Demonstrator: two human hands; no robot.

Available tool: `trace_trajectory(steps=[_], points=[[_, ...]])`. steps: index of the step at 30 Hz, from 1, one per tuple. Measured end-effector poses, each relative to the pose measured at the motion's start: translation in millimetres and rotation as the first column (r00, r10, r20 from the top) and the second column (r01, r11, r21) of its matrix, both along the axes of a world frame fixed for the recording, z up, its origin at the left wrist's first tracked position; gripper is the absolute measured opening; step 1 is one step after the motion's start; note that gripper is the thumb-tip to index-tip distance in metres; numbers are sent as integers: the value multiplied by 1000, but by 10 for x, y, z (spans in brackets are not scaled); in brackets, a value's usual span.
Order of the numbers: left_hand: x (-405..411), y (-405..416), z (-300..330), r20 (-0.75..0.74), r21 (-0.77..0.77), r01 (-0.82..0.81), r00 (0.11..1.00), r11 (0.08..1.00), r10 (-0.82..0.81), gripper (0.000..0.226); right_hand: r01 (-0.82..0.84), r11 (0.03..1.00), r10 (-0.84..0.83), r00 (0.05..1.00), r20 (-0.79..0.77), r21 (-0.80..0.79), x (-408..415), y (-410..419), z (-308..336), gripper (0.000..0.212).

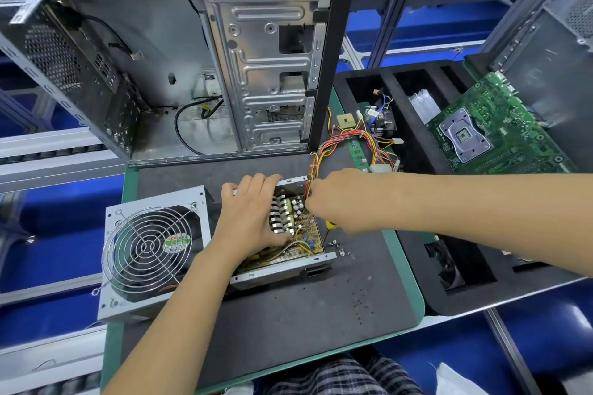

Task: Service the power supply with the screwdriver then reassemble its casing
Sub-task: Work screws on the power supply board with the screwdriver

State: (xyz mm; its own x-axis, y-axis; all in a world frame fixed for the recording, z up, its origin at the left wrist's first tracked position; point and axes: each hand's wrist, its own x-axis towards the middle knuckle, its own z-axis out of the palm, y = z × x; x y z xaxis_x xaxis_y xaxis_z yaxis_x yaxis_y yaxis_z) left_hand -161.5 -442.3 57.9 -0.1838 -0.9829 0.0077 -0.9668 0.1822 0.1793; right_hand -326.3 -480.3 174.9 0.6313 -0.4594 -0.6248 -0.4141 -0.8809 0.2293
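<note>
The open power supply base (282, 269) lies on the dark mat, its circuit board (301, 228) exposed. My left hand (253, 212) rests over the board's left side, fingers on the far wall and thumb near the heatsinks. My right hand (340, 199) reaches in from the right, fingers curled at the coloured wire bundle (324, 154) where it enters the casing. The yellow-handled screwdriver (328, 229) lies under my right hand beside the casing. The casing lid with its fan and wire grille (150, 250) sits to the left. A few loose screws (338, 247) lie by the screwdriver tip.
An empty computer case (199, 51) stands open behind the mat. A black foam tray (414, 151) to the right holds a cooler, cables and a green motherboard (494, 128). A RAM stick (357, 151) lies under the wires. The mat's green edge (407, 266) borders the tray.
</note>
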Motion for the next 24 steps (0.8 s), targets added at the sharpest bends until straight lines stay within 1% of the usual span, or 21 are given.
trace_trajectory(steps=[1, 2, 4, 5, 6, 7, 8, 10, 11, 13, 16, 17, 19, 22, 23, 24], points=[[2, 1, -1, 2, -3, 0, 1000, 1000, 0, 99, -45, 998, 45, 999, 7, -34, -7, 9, 11, 7], [5, 1, -4, 6, -5, -1, 1000, 1000, 1, 99, -83, 992, 85, 996, 14, -90, -9, 22, 7, 12], [10, 1, -9, 11, -8, -2, 1000, 1000, 2, 99, -151, 973, 155, 988, 6, -172, -7, 43, -31, 32], [9, 1, -9, 10, -10, -2, 1000, 1000, 2, 99, -157, 972, 156, 988, -17, -178, -10, 47, -62, 34], [8, 0, -8, 8, -10, -1, 1000, 1000, 1, 100, -152, 974, 150, 988, -25, -167, 1, 56, -78, 29], [7, -1, -7, 7, -8, -1, 1000, 1000, 1, 100, -124, 980, 120, 992, -34, -155, 7, 61, -106, 19], [6, 0, -6, 6, -5, 1, 1000, 1000, -1, 100, -79, 990, 77, 997, -25, -115, 9, 65, -96, 14], [5, 0, -7, 3, -7, 5, 1000, 1000, -5, 100, 26, 999, -27, 999, -45, -19, 14, 49, -40, 42], [7, -1, -8, 0, -10, 5, 1000, 1000, -5, 99, 49, 998, -48, 998, -52, 28, 12, 32, -13, 47], [5, 0, 1, 0, -12, 4, 1000, 1000, -4, 98, 47, 997, -47, 999, -7, 54, 9, 12, 15, 42], [-4, 9, 23, -4, -4, -1, 1000, 1000, 1, 98, -14, 1000, 14, 998, 59, -5, -12, -13, 15, 21], [-3, 6, 28, -4, 4, 0, 1000, 1000, 0, 98, -30, 999, 32, 997, 71, -23, -19, -21, 22, 19], [-3, 5, 38, -5, 21, 2, 1000, 1000, -2, 100, -33, 998, 36, 997, 74, -50, -34, -34, 60, 28], [-29, 29, 93, -5, 47, 23, 1000, 999, -23, 113, -42, 997, 47, 996, 82, -62, -75, -78, 21, 29], [-38, 40, 136, -13, 38, 54, 998, 998, -54, 117, -53, 996, 59, 994, 88, -73, -80, -80, -3, 29], [-53, 53, 195, -56, 13, 105, 993, 994, -104, 117, -53, 996, 60, 994, 87, -78, -80, -71, -15, 29]])
